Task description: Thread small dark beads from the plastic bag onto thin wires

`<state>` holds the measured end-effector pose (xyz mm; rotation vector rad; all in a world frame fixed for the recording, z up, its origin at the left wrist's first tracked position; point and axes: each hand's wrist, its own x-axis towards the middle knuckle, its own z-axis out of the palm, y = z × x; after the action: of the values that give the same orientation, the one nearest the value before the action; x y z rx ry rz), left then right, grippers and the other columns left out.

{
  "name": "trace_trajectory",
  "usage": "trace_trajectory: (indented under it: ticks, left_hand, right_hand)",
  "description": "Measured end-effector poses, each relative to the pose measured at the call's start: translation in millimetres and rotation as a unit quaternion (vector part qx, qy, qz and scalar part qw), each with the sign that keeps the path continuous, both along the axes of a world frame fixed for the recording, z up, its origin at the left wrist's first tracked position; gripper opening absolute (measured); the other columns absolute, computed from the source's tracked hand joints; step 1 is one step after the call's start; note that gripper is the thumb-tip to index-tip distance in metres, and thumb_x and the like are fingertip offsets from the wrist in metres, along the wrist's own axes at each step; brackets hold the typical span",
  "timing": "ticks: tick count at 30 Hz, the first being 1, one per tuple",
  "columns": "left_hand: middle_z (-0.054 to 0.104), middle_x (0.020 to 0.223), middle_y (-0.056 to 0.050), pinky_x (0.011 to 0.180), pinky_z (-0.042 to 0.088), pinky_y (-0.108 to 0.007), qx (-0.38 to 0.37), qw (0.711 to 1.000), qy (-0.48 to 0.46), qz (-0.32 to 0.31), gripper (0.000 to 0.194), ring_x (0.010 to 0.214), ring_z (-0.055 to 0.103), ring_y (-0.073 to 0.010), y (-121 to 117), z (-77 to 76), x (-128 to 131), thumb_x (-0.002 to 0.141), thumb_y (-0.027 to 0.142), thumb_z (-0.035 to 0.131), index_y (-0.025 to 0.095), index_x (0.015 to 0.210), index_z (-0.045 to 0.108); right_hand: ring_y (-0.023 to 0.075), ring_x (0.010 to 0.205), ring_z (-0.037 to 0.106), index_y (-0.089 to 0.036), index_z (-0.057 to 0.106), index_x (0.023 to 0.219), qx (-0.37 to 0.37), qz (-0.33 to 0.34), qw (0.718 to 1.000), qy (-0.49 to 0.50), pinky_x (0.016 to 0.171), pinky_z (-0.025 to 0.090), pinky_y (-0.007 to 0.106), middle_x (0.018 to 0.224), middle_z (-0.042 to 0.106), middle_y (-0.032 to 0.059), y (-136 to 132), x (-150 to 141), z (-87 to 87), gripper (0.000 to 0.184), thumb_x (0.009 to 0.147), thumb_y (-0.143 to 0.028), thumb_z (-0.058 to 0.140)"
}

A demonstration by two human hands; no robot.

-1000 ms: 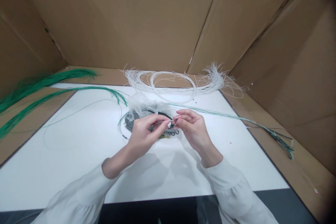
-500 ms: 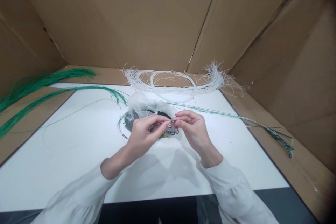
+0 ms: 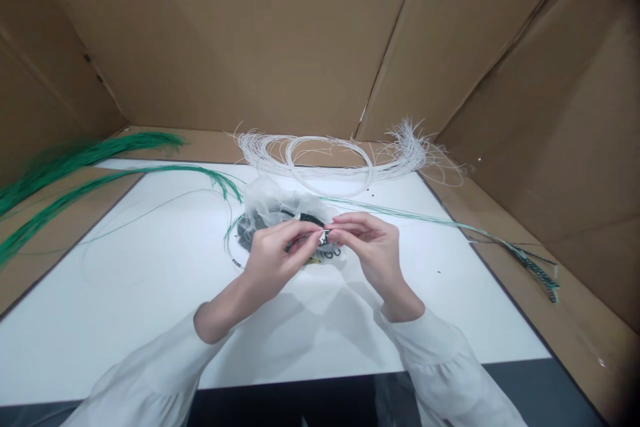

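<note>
My left hand (image 3: 277,257) and my right hand (image 3: 367,247) meet fingertip to fingertip over the white board (image 3: 150,293). Both are closed in a pinch. Between them sits a tiny dark bead (image 3: 325,235), and a thin pale wire (image 3: 300,235) runs from the left fingers toward it. Just behind the hands lies a clear plastic bag (image 3: 273,203) holding small dark beads. A beaded green-and-white wire (image 3: 537,273) trails off to the right.
A coil of white wires (image 3: 330,157) lies at the board's far edge. Green wire bundles (image 3: 75,160) spread across the left side. Brown cardboard walls (image 3: 280,33) enclose the space on three sides. A dark strip (image 3: 540,380) runs along the near edge.
My right hand has shifted slightly and its fingers have closed tighter against the left fingertips. Everything else has stayed in place.
</note>
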<state>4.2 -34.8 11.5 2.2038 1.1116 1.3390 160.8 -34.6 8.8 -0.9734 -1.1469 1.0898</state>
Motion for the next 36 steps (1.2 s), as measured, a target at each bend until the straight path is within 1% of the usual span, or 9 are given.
trace_trajectory:
  ticks: [7,13,19,24,30,32,34,36]
  left_hand:
    - [0.062,0.06,0.0,0.049,0.04,-0.018,0.016,1.0,0.011,0.004,0.014,0.05,0.05,-0.0079,0.0,-0.1,-0.8,0.081,0.022,0.053,0.015,0.078,0.064]
    - [0.061,0.058,0.0,0.05,0.04,-0.018,0.035,0.999,0.014,0.005,0.012,0.049,0.049,-0.0073,-0.6,-0.2,0.2,0.081,0.02,0.053,0.014,0.077,0.063]
    - [0.065,0.064,-0.001,0.05,0.042,-0.017,0.007,1.0,0.01,0.005,0.012,0.052,0.054,-0.0085,-1.2,-0.7,0.0,0.081,0.021,0.053,0.015,0.079,0.063]
    - [0.063,0.062,-0.001,0.049,0.04,-0.018,0.012,1.0,0.012,0.002,0.013,0.049,0.049,-0.0075,-0.6,-1.4,-0.4,0.081,0.021,0.052,0.015,0.079,0.063]
    - [0.058,0.057,0.002,0.049,0.038,-0.018,0.021,1.0,0.02,0.007,0.012,0.047,0.045,-0.0068,0.2,-1.3,0.6,0.081,0.02,0.053,0.015,0.078,0.063]
    - [0.058,0.057,0.002,0.05,0.039,-0.018,0.031,0.999,0.032,0.008,0.012,0.048,0.046,-0.0071,0.9,-1.7,0.4,0.081,0.02,0.053,0.015,0.078,0.063]
    - [0.06,0.061,0.0,0.052,0.039,-0.018,0.045,0.998,0.045,0.002,0.012,0.051,0.049,-0.0077,2.0,-2.4,-0.3,0.081,0.018,0.052,0.015,0.079,0.063]
    - [0.063,0.066,-0.001,0.054,0.04,-0.018,0.047,0.997,0.055,-0.006,0.013,0.055,0.051,-0.0083,3.1,-2.7,-1.0,0.081,0.017,0.051,0.015,0.081,0.064]
  right_hand:
    - [0.0184,0.061,0.069,-0.02,0.068,0.072,0.014,-0.005,1.0,-0.012,0.061,0.059,0.03,0.067,0.072,0.0009,-0.3,-0.4,-1.0,0.015,0.059,-0.019,0.074]
    - [0.0177,0.065,0.069,-0.022,0.068,0.075,0.038,-0.01,0.999,-0.032,0.064,0.058,0.028,0.071,0.072,0.0001,-1.1,0.3,-3.0,0.015,0.061,-0.018,0.073]
    - [0.0182,0.064,0.069,-0.022,0.068,0.076,0.033,-0.009,0.999,-0.024,0.063,0.058,0.03,0.071,0.072,0.0007,-1.4,0.7,-5.4,0.015,0.062,-0.019,0.073]
    - [0.0179,0.065,0.068,-0.022,0.069,0.076,0.049,-0.018,0.998,-0.042,0.063,0.058,0.03,0.072,0.072,0.0009,-1.4,1.2,-6.0,0.015,0.062,-0.019,0.073]
    - [0.0174,0.068,0.068,-0.024,0.069,0.077,0.105,-0.048,0.989,-0.096,0.064,0.056,0.029,0.074,0.072,-0.0005,-2.3,1.1,-5.2,0.015,0.064,-0.018,0.072]
    - [0.0171,0.067,0.067,-0.026,0.07,0.078,0.139,-0.066,0.978,-0.138,0.064,0.055,0.029,0.075,0.072,-0.0007,-3.0,1.1,-4.8,0.015,0.065,-0.017,0.071]
    - [0.0166,0.065,0.066,-0.027,0.07,0.078,0.18,-0.082,0.962,-0.189,0.063,0.054,0.03,0.075,0.072,-0.0009,-3.6,1.3,-4.3,0.016,0.066,-0.016,0.07]
    - [0.0162,0.063,0.064,-0.028,0.07,0.078,0.201,-0.085,0.951,-0.22,0.063,0.053,0.03,0.075,0.072,-0.0009,-3.7,1.5,-3.7,0.015,0.067,-0.016,0.069]
